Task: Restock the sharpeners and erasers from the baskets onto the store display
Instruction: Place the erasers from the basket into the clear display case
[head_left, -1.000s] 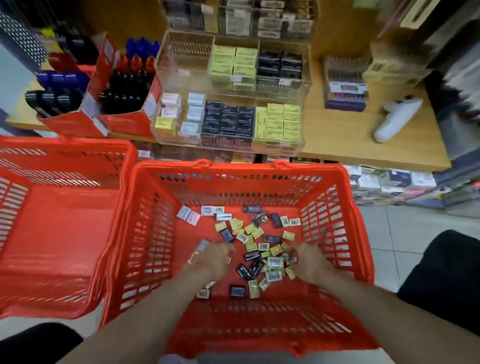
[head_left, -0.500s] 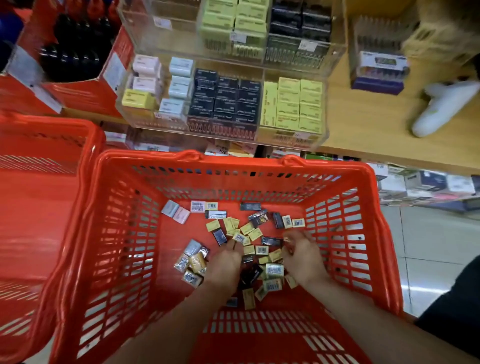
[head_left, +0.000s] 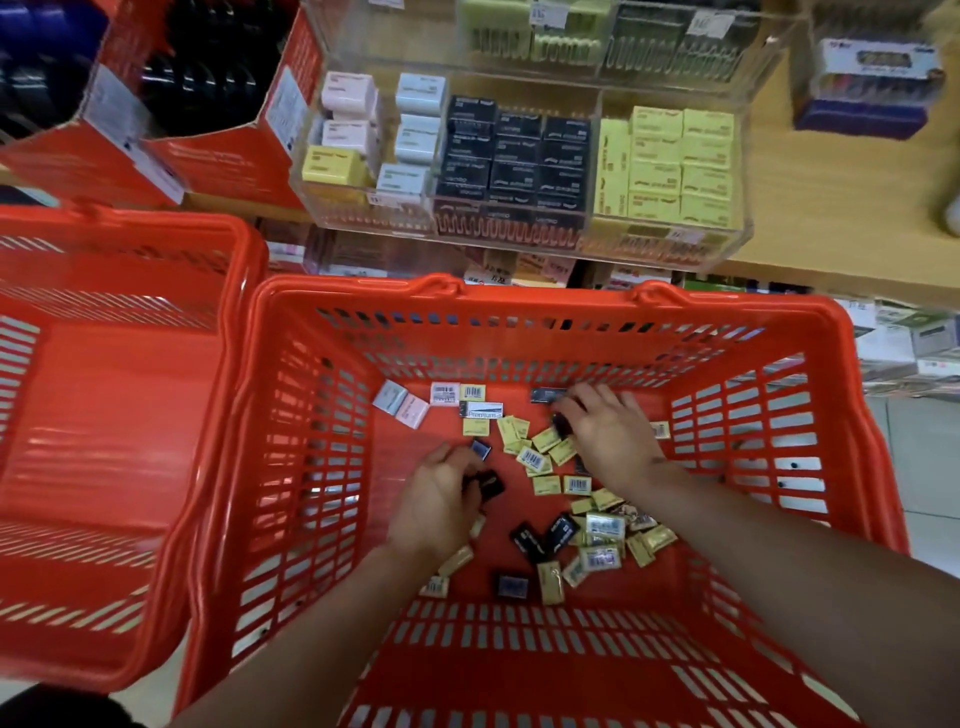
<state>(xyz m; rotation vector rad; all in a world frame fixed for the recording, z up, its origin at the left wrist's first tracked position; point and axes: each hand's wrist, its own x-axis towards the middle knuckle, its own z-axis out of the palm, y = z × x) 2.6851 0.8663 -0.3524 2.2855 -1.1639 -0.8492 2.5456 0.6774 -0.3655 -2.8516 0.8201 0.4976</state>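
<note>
Head view, left hand (head_left: 439, 499) gripping black erasers (head_left: 485, 483), right hand (head_left: 605, 434) pinching a half-hidden black eraser (head_left: 561, 425), red basket (head_left: 311, 467).

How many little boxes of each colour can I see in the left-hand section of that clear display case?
Pink boxes: 2
Light blue boxes: 3
Yellow box: 1
Total visible: 6

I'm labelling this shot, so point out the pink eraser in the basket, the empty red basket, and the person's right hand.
pink eraser (head_left: 413, 410), head view, middle of its top face.
empty red basket (head_left: 244, 244), head view, near rim corner.
right hand (head_left: 608, 431), head view, back of the hand.
</note>
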